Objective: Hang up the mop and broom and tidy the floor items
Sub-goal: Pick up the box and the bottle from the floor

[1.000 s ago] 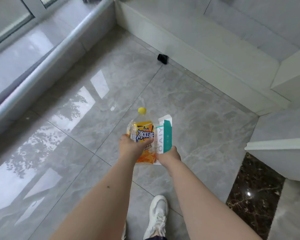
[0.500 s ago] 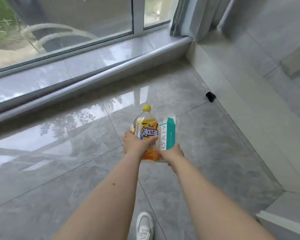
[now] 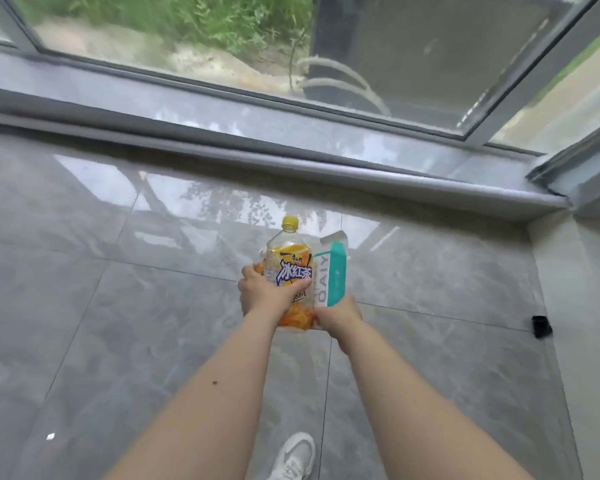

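Observation:
I hold two items in front of me above the grey tiled floor. My left hand (image 3: 262, 294) is wrapped around a clear plastic bottle (image 3: 290, 268) with a yellow cap and a yellow-orange label. My right hand (image 3: 338, 315) grips the lower end of a white and teal carton (image 3: 331, 275), which stands upright right beside the bottle and touches it. The carton's top flap is open. No mop or broom is in view.
A long grey window sill (image 3: 291, 133) and a raised ledge run across ahead, with large windows above. A small black object (image 3: 541, 326) lies on the floor by the right wall. A white scrap (image 3: 50, 436) lies at lower left. My white shoe (image 3: 293, 457) is below.
The view has swung left, from the wall corner to facing the window. The black object now sits at far right. Both hands keep the same hold on the bottle and carton.

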